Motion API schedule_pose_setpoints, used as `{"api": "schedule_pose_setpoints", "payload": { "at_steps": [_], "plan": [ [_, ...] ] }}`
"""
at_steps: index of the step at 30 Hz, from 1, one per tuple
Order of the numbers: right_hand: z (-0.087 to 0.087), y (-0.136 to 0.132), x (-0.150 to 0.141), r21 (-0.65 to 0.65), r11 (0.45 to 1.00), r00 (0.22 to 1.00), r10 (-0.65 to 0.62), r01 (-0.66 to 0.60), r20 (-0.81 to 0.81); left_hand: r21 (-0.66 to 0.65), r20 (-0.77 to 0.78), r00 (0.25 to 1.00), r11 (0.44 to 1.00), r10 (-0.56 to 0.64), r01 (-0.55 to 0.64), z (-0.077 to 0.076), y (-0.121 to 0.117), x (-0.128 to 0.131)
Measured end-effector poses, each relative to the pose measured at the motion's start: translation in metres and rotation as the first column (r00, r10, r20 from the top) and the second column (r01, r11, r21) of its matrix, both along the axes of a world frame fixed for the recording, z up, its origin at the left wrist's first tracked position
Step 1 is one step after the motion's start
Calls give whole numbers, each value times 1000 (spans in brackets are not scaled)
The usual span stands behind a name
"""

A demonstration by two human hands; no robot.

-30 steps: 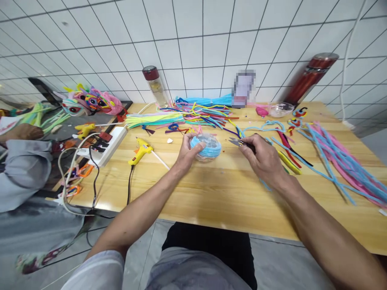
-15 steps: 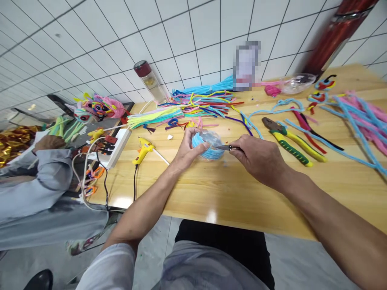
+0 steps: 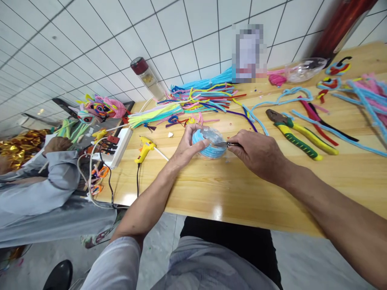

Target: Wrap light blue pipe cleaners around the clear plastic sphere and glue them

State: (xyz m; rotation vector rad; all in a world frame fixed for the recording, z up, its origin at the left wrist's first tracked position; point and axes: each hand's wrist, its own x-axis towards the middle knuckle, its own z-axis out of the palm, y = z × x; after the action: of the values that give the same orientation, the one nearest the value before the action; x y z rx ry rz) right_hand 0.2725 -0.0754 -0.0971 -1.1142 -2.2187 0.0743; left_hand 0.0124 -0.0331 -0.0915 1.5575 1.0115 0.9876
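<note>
My left hand (image 3: 190, 146) is wrapped round the left side of a clear round plastic piece (image 3: 211, 148) with light blue pipe cleaner wound about it. Its thumb presses on the near top edge. In my right hand (image 3: 254, 152) is a small knife (image 3: 223, 144), held by its dark handle, the blade pointing left. The blade's tip lies at the top of the plastic piece; whether it has gone into the plastic I cannot make out. Both hands are just above the wooden table (image 3: 229, 193).
Yellow-and-green pliers (image 3: 302, 137) lie to the right, a yellow glue gun (image 3: 145, 149) to the left. Behind are bundled pipe cleaners (image 3: 199, 102) and a glass bottle (image 3: 149, 80). A power strip (image 3: 121, 147) with trailing cords stands by a co-worker's arm (image 3: 60, 173).
The view has shifted slightly, so the things on the table sit a little differently in the picture. The knife's blade reaches slightly further left over the plastic piece, and both grips look the same.
</note>
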Motion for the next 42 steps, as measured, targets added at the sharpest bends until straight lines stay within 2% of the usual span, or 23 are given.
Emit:
{"api": "schedule_pose_setpoints", "payload": {
  "at_steps": [8,20,26,35,42],
  "plan": [
    [7,-5,-1,-57,998,998,30,-33,-63,-30,-39,996,997,-75,74,7,3,-6],
    [9,-8,-6,-129,991,1000,21,-23,-15,-57,-61,991,991,-122,119,15,6,-17],
    [5,-4,-8,-83,996,1000,21,-20,4,-91,-112,988,991,-108,98,20,5,-17],
    [1,-3,-9,-22,997,997,71,-70,43,-11,-248,959,990,-137,139,20,7,-22],
    [-2,-5,-11,84,993,996,79,-81,34,-54,-299,938,985,-173,165,26,7,-18]
  ]
}}
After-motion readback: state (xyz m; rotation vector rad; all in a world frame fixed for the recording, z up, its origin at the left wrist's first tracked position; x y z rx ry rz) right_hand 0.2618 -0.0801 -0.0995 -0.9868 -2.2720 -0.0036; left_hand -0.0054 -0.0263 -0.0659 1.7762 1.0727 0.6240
